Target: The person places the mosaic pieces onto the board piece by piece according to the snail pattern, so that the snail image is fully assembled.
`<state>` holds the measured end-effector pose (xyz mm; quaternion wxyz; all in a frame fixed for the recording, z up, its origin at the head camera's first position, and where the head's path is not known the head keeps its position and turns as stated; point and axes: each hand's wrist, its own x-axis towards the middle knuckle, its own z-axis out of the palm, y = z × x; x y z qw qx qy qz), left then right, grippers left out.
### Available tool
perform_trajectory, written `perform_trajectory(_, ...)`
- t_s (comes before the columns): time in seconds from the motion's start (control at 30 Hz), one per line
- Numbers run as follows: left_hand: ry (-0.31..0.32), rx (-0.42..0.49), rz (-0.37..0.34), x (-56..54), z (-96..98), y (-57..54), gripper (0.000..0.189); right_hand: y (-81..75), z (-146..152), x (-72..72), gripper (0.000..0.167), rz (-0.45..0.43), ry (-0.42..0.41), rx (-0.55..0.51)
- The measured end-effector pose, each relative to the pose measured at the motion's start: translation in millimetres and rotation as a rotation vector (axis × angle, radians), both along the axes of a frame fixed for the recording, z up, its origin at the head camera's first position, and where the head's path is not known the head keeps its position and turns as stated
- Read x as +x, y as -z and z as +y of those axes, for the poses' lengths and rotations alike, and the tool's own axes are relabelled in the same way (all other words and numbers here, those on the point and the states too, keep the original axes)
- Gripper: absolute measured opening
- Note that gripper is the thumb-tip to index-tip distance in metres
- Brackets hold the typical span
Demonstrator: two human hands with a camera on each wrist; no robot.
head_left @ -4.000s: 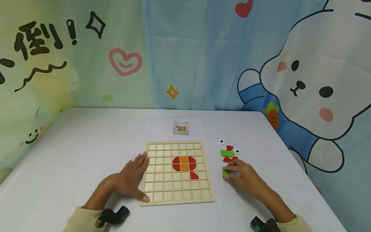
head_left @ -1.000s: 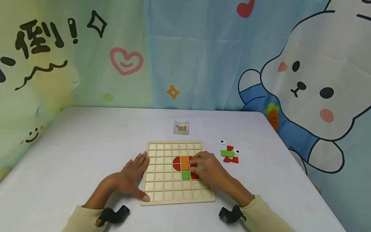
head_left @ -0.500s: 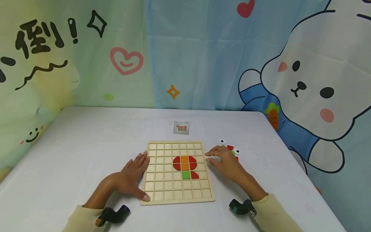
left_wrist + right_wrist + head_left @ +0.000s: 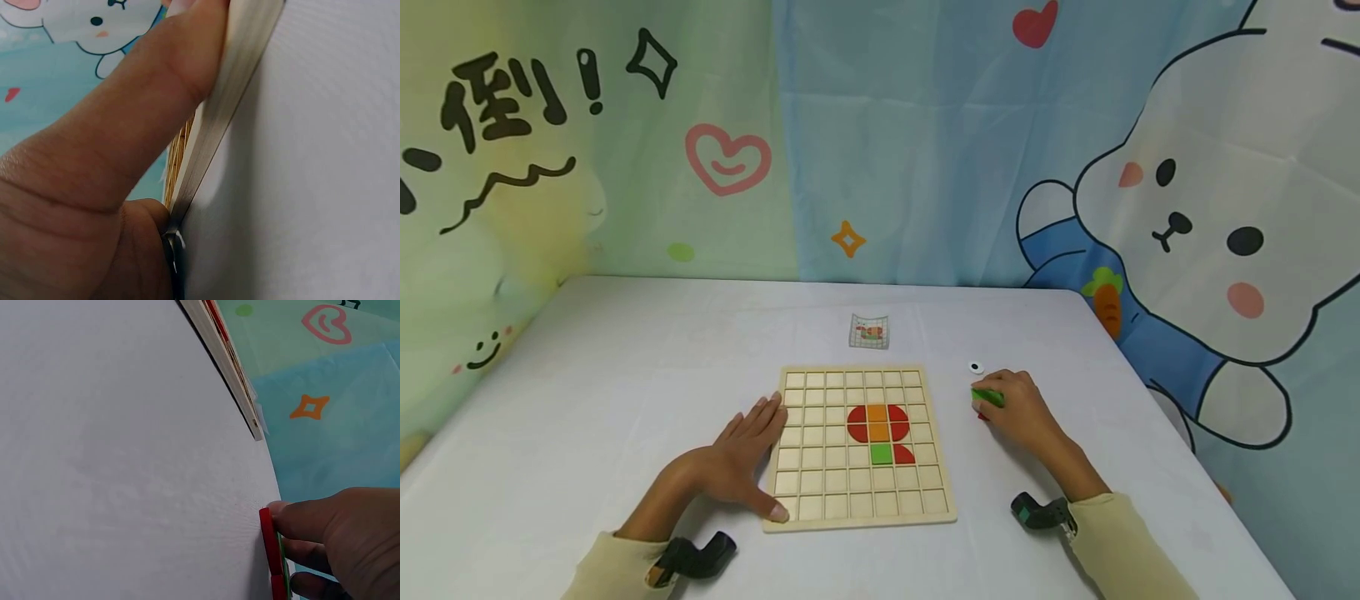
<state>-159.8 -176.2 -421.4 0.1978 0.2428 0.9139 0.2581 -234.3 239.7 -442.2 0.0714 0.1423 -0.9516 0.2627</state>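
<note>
A square wooden grid board [image 4: 823, 483] lies mid-table. My left hand [image 4: 730, 467] rests along its left edge, fingers straight and spread, thumb [image 4: 169, 69] on the near corner. On the board, red rounded tiles [image 4: 857, 423] flank an orange block [image 4: 877, 422]. Below sit a green square tile [image 4: 882, 453] and a red quarter-round tile [image 4: 903, 454]. To the right, my right hand [image 4: 1022, 408] pinches a green rectangular tile [image 4: 987, 397], which looks slightly tilted. Red tiles [image 4: 271, 544] lie close to its fingertips in the right wrist view; my hand covers most of them in the head view.
Beyond the right hand lies a white eye disc [image 4: 975, 367]. A small pattern card [image 4: 868, 332] with a grid picture lies behind the board. The white-covered table [image 4: 647, 358] ends at a printed cloth backdrop [image 4: 910, 150].
The green square tile went from the right-hand pile onto the board. My right hand let go of it, moved back right and now pinches the green rectangular tile. The left hand stayed put.
</note>
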Motion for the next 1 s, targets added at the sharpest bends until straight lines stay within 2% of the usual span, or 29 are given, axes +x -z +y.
perform_trajectory(0.17,-0.004,0.0,-0.002,0.0,-0.6,-0.4,0.135,1.8,-1,-3.6,0.024,-0.007,-0.001,-0.007)
perform_trajectory(0.37,0.0,0.007,-0.006,-0.1,-1.3,0.1,0.135,1.6,-4,-5.3,0.023,-0.023,-0.037,-0.02)
perform_trajectory(0.5,0.003,0.009,-0.003,0.4,-1.0,-0.4,0.134,0.6,-6,-3.8,0.025,-0.003,-0.074,-0.029)
perform_trajectory(0.7,0.013,0.001,0.001,-0.1,-0.7,-1.5,0.133,-3.9,-13,1.3,0.026,0.064,-0.169,-0.077)
perform_trajectory(1.0,0.018,0.008,0.001,0.5,-0.5,-2.3,0.134,-14.7,-39,17.0,0.026,0.078,-0.234,-0.093)
